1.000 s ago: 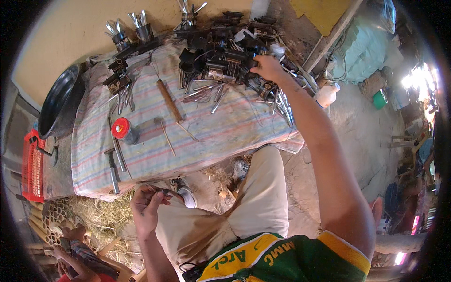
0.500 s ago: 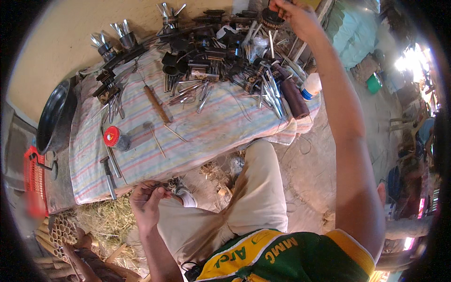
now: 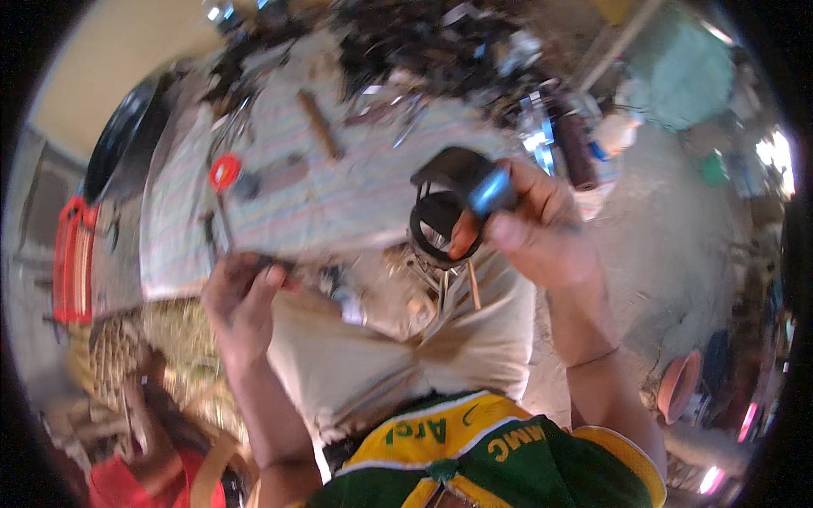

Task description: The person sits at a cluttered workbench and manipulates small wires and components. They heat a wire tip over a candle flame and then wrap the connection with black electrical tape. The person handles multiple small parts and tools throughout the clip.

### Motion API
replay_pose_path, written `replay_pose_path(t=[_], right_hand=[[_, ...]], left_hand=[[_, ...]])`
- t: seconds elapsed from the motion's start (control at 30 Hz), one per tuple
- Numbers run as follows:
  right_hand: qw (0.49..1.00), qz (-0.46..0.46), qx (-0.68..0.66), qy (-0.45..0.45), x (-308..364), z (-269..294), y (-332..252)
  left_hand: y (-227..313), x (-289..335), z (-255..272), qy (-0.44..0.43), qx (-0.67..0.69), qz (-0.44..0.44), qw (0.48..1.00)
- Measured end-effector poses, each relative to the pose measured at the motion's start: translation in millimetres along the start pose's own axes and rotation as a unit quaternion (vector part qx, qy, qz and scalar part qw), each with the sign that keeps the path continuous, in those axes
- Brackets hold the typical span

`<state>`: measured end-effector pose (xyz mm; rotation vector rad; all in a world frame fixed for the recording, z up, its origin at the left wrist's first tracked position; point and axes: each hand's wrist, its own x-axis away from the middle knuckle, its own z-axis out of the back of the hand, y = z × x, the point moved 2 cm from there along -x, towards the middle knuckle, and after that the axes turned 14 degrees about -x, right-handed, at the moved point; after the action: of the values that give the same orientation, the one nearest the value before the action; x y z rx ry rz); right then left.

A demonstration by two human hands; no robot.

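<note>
My right hand (image 3: 542,224) is closed round a dark holder with two ring-shaped openings (image 3: 449,165), raised above my lap near the table's front edge. A bluish glint shows on its side by my fingers. My left hand (image 3: 241,296) is by the front left of the table, its fingers pinched together. A small dark thing shows at those fingertips, too blurred to name. Nearest the left hand on the cloth lies a hammer-like tool with a metal handle (image 3: 222,227). A jar with a red lid (image 3: 225,172) stands farther back.
A striped cloth (image 3: 186,267) covers the table. A dark heap of holders and metal pieces (image 3: 398,51) lies at the back, near a wooden-handled tool (image 3: 319,125) and a brown cylinder (image 3: 576,148). At left are a black pan (image 3: 127,140) and red basket (image 3: 74,254); another person (image 3: 152,474) is lower left.
My right hand has come back from the far end of the table to above my lap, carrying the dark holder. My left hand has shifted slightly left and up, still pinched.
</note>
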<state>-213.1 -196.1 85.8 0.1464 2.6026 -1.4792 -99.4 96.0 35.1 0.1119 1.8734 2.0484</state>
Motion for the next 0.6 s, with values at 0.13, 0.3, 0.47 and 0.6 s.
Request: replay_pose_path(t=[0.13, 0.3, 0.47, 0.6], right_hand=[[0.99, -0.123, 0.024, 0.07, 11.3, -11.7, 99.8], [0.987, -0.117, 0.085, 0.065, 24.7, -8.0, 153.9], [0.987, -0.126, 0.047, 0.092, 28.8, -2.0, 165.0], [0.986, -0.134, 0.035, 0.099, 27.8, 2.8, 165.1]], left_hand=[[-9.8, -1.0, -10.2, -0.045, 0.008, 0.042, 0.998], [-27.2, 9.5, -33.9, -0.074, 0.032, 0.109, 0.991], [-41.9, 14.1, -48.0, -0.087, 0.052, 0.149, 0.984], [-50.6, 12.6, -54.7, -0.105, 0.043, 0.163, 0.98]])
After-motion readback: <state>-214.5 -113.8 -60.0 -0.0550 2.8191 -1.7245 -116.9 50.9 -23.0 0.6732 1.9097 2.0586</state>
